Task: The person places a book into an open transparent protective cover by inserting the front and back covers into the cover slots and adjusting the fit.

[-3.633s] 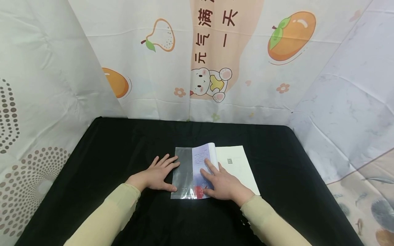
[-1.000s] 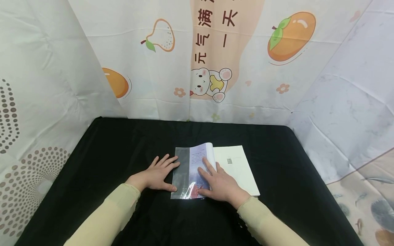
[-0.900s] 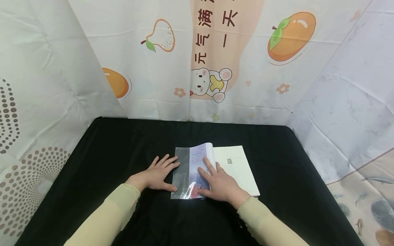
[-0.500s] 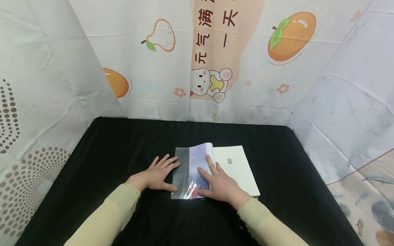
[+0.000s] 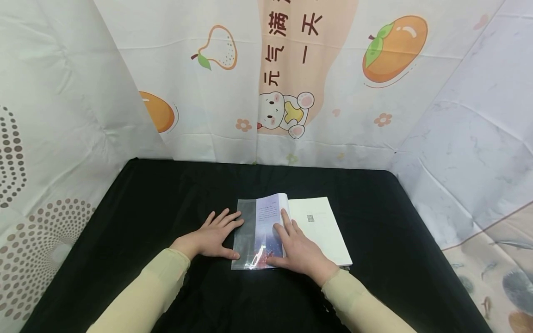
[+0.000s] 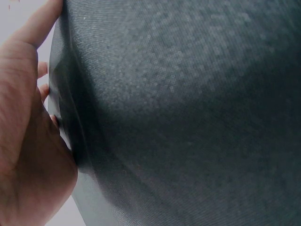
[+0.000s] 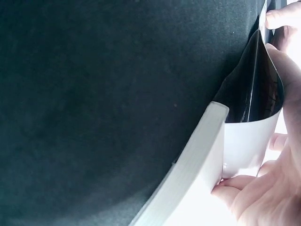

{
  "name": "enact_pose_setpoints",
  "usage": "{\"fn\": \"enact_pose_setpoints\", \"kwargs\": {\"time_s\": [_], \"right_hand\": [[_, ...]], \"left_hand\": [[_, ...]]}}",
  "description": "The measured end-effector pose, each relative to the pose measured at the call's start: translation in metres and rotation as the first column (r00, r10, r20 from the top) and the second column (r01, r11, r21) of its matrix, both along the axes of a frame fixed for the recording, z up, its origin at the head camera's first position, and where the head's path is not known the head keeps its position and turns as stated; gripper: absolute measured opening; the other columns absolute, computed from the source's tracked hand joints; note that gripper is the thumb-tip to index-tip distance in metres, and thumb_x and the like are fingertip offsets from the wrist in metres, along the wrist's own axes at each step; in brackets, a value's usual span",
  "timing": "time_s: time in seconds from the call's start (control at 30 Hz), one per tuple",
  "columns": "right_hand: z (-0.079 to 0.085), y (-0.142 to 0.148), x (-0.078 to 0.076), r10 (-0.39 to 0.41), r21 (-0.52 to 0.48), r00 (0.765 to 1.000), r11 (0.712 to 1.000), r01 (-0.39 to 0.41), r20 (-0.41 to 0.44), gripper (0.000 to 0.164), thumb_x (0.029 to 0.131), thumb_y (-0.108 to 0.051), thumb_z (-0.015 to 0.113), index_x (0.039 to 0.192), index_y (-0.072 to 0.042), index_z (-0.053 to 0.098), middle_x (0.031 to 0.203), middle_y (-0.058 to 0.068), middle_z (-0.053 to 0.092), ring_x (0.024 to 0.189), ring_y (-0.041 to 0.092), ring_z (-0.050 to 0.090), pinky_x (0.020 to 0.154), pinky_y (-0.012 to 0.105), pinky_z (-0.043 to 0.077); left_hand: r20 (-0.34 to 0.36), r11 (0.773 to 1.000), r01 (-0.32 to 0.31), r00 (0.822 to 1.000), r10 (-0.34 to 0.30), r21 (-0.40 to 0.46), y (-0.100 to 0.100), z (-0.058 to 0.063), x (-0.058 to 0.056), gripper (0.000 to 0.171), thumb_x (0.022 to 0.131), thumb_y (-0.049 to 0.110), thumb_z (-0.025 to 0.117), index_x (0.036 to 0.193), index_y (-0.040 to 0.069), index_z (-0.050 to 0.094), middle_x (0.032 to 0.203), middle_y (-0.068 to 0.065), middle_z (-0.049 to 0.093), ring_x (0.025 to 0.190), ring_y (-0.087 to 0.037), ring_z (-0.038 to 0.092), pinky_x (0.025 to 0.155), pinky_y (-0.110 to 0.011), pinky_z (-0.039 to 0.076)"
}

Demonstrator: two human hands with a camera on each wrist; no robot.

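A book (image 5: 322,233) lies on the black cloth, its front page showing a small QR code. Its purple-and-red cover (image 5: 266,233) is turned over to the left, curving up at the spine side in the right wrist view, beside the thick page block (image 7: 188,172). A clear plastic sheet (image 5: 245,231) extends left from the cover. My left hand (image 5: 210,237) lies flat with spread fingers, fingertips and thumb on the sheet's left edge. My right hand (image 5: 300,249) rests on the folded cover, thumb low on it and fingers extended near the fold.
Black cloth (image 5: 179,194) covers the table, with a few soft creases. A printed white curtain (image 5: 200,101) hangs behind it, and more patterned sheets close off both sides.
Compared with the earliest frame, the cover and my right hand have shifted slightly left, overlapping more plastic. Lately the right fingers have slid a little toward the fold. My left hand stays put.
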State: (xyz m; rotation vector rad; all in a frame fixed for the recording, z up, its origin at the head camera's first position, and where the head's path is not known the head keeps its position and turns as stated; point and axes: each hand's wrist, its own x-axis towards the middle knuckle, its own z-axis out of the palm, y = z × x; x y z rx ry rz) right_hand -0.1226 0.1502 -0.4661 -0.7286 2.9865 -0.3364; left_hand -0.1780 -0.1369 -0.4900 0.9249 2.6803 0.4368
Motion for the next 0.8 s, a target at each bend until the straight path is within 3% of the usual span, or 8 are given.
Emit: {"fn": "enact_pose_setpoints", "kwargs": {"time_s": [0.43, 0.8], "right_hand": [[0.002, 0.003, 0.001, 0.000, -0.051, 0.999, 0.999, 0.002, 0.044, 0.091, 0.081, -0.070, 0.059, 0.145, -0.011, 0.036, 0.160, 0.016, 0.002, 0.136, 0.044, 0.025, 0.100, 0.053, 0.043], [0.006, 0.011, -0.002, 0.034, -0.065, 0.996, 0.997, -0.029, 0.084, 0.075, 0.087, -0.052, 0.061, 0.147, -0.014, 0.037, 0.160, 0.018, 0.002, 0.140, 0.031, 0.025, 0.096, 0.044, 0.049]], "left_hand": [[0.016, 0.999, 0.018, 1.000, -0.017, -0.045, 0.003, 0.019, 0.005, 0.095, 0.079, 0.068, 0.063, 0.151, 0.016, 0.028, 0.160, -0.006, 0.015, 0.144, -0.036, 0.001, 0.111, -0.066, 0.005], [0.017, 0.998, 0.007, 1.000, -0.006, -0.070, 0.005, 0.021, 0.005, 0.096, 0.078, 0.070, 0.063, 0.151, 0.018, 0.027, 0.160, -0.004, 0.014, 0.144, -0.035, 0.002, 0.112, -0.065, 0.005]]}}
